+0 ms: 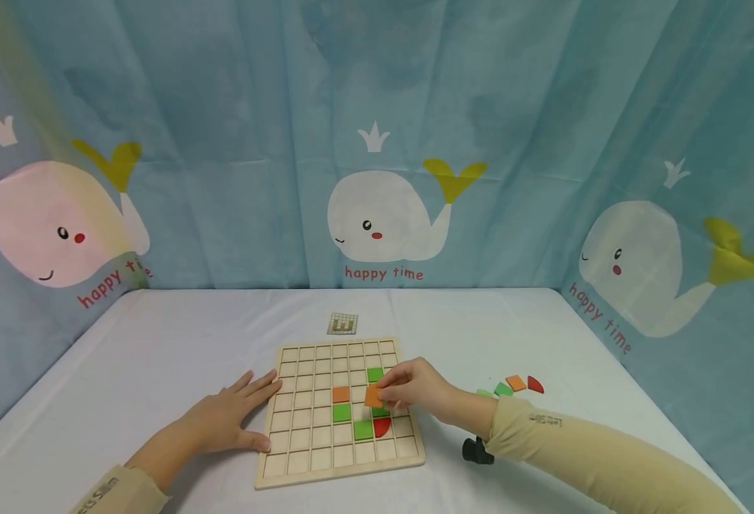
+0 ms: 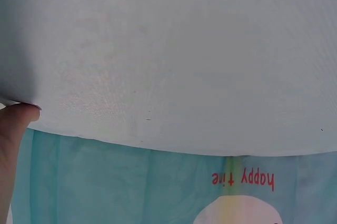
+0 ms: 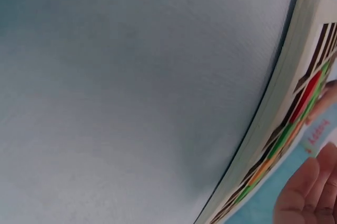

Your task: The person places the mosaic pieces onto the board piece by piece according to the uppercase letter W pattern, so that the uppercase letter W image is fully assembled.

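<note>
A wooden grid board (image 1: 290, 457) lies on the white table. On it sit several green square tiles (image 1: 363, 429), an orange square tile (image 1: 341, 394) and a red quarter-circle tile (image 1: 382, 427). Above the board's right half, my right hand (image 1: 418, 385) pinches another orange square tile (image 1: 373, 396) between thumb and fingers, partly covering a green tile below. My left hand (image 1: 225, 417) lies spread at the board's left edge, its fingertips touching the rim. In the right wrist view, the board's side (image 3: 263, 108) runs beside part of the right hand (image 3: 308, 192).
Right of the board lie an orange tile (image 1: 515, 383), a red quarter-circle (image 1: 535, 385) and green tiles (image 1: 503, 389). A small patterned card (image 1: 342, 324) lies behind the board. A black object (image 1: 478, 451) shows by the right forearm. A whale-print curtain (image 1: 248, 143) hangs around the table.
</note>
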{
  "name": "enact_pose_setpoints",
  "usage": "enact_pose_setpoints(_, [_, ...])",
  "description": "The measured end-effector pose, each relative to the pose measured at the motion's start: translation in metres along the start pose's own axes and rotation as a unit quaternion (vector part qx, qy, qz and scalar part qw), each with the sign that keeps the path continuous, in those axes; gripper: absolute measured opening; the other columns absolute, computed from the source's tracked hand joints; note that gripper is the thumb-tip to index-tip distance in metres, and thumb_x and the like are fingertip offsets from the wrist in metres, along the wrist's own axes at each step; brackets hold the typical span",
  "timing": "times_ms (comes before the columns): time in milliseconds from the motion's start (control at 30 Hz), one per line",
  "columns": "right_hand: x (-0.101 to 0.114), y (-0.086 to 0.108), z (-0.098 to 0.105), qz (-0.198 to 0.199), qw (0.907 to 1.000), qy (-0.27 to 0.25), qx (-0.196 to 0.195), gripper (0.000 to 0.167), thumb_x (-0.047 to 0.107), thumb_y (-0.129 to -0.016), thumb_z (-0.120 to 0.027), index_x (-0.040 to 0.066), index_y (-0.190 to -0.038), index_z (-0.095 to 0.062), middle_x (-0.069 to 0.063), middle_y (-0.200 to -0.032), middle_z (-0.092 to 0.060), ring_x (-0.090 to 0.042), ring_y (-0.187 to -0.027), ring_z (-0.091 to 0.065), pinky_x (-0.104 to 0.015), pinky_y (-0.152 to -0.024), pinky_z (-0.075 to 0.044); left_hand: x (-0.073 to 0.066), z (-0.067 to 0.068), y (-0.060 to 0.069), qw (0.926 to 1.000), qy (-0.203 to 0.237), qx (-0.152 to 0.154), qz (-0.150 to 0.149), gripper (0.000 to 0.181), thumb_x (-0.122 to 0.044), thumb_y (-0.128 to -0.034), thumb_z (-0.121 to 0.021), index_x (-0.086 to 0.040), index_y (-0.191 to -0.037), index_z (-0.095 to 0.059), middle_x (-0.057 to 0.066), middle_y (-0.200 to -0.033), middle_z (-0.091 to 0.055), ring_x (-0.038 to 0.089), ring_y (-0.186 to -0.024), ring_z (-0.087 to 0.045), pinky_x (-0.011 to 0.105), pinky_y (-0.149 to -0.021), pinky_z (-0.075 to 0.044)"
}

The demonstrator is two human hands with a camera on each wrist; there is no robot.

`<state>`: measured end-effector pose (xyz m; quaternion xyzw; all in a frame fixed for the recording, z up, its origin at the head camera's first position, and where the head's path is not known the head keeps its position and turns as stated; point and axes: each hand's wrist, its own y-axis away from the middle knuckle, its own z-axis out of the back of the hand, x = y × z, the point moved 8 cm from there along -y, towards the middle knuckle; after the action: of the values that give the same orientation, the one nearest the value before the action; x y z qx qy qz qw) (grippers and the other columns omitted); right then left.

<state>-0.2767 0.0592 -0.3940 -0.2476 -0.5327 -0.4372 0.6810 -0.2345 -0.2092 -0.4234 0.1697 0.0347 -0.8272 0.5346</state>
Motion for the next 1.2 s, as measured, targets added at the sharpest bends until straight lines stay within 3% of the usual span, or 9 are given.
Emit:
enact_pose_setpoints(133, [-0.001,-0.001,-0.003,-0.001,0.9995,0.032,-0.009,0.014,0.007,-0.087,-0.073,-0.003,-0.097,-0.074,-0.003,-0.082,-0.072,-0.012,-0.069,-0.063,-0.027,-0.06,-0.05,0.0,0.0,0.0,1.0,0.0,-0.001,-0.003,0.103,-0.071,-0.0719,-0.065,-0.009,-0.15,-0.037,0.012,-0.158,-0.026,0.05,-0.139,-0.022,0.073,-0.095,-0.031])
enact_pose_setpoints(367, [0.0,-0.003,-0.008,-0.001,0.999,0.042,-0.014,0.013,0.005,-0.085,-0.074,-0.003,-0.095,-0.074,-0.003,-0.09,-0.072,-0.012,-0.08,-0.066,-0.028,-0.075,-0.055,0.0,-0.001,-0.001,1.0,0.0,0.0,-0.001,0.104,-0.072,-0.0714,-0.064,-0.009,-0.15,-0.037,0.012,-0.158,-0.026,0.049,-0.14,-0.021,0.073,-0.095,-0.032])
enact_pose_setpoints(800, [-0.002,-0.01,-0.041,0.015,0.9953,0.095,0.015,0.004,0.002,-0.082,-0.077,0.001,-0.085,-0.075,0.0,-0.081,-0.07,-0.008,-0.078,-0.06,-0.022,-0.067,-0.051,0.0,-0.001,0.0,1.0,0.0,-0.001,0.002,0.105,-0.073,-0.071,-0.063,-0.009,-0.15,-0.037,0.012,-0.158,-0.027,0.05,-0.139,-0.022,0.072,-0.096,-0.031])
enact_pose_setpoints(967, [0.003,-0.009,-0.052,0.026,0.9902,0.136,0.016,0.005,0.003,-0.081,-0.078,0.002,-0.084,-0.074,0.003,-0.077,-0.068,-0.007,-0.07,-0.056,-0.021,-0.06,-0.046,0.0,0.0,0.0,1.0,0.004,-0.001,-0.003,0.104,-0.073,-0.072,-0.064,-0.009,-0.15,-0.037,0.013,-0.157,-0.027,0.05,-0.139,-0.022,0.073,-0.096,-0.031])
enact_pose_setpoints(1200, [0.009,-0.006,-0.06,0.027,0.9883,0.147,0.032,0.004,0.001,-0.08,-0.077,0.001,-0.082,-0.073,0.003,-0.072,-0.067,-0.006,-0.06,-0.051,-0.018,-0.051,-0.04,-0.002,0.002,0.001,1.0,-0.002,-0.007,-0.006,0.101,-0.07,-0.0732,-0.066,-0.009,-0.15,-0.037,0.013,-0.157,-0.027,0.05,-0.139,-0.023,0.072,-0.096,-0.031])
